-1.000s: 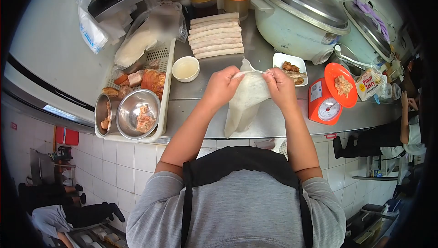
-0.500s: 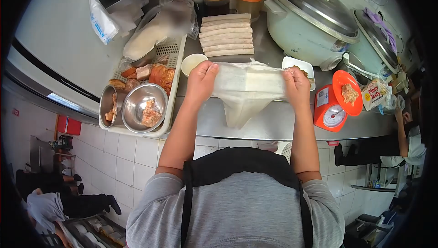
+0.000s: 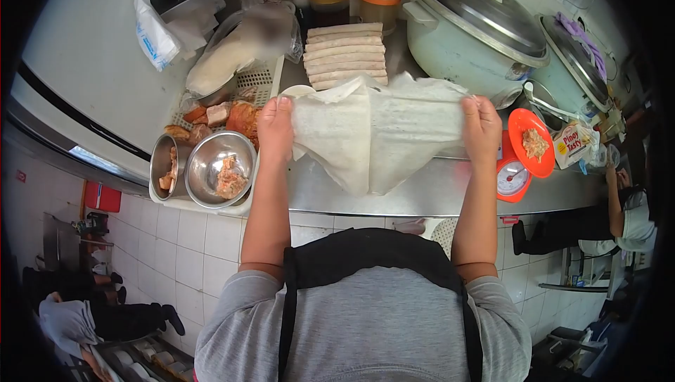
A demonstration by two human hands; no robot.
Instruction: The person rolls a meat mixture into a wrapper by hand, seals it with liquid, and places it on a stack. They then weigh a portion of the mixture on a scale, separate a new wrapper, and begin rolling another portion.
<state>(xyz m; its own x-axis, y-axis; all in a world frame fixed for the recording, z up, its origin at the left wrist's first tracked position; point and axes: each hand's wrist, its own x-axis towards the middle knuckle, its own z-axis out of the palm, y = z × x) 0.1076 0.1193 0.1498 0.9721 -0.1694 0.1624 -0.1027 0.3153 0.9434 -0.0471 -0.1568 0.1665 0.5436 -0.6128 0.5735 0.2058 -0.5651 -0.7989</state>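
A thin white wrapper sheet (image 3: 369,136) hangs stretched over the steel counter (image 3: 309,195), its lower part drooping in points. My left hand (image 3: 275,129) pinches its left edge and my right hand (image 3: 481,125) pinches its right edge. Behind the sheet lies a stack of pale rolls (image 3: 344,55). The rim of a small pale bowl (image 3: 299,91) shows behind the sheet near my left hand. Right of my right hand, a red scale (image 3: 512,179) carries an orange plate (image 3: 524,136) with a portion of filling (image 3: 534,144).
At left, a white crate (image 3: 264,86) holds meat pieces (image 3: 242,120), a steel bowl (image 3: 204,188) and a steel pot (image 3: 163,153). Large lidded pots (image 3: 457,41) stand at the back right. A co-worker's arm (image 3: 615,199) is at far right; more people are at lower left.
My hands have moved apart, spreading the sheet much wider. The sheet now covers the white dish at right and most of the small bowl. The view has shifted slightly.
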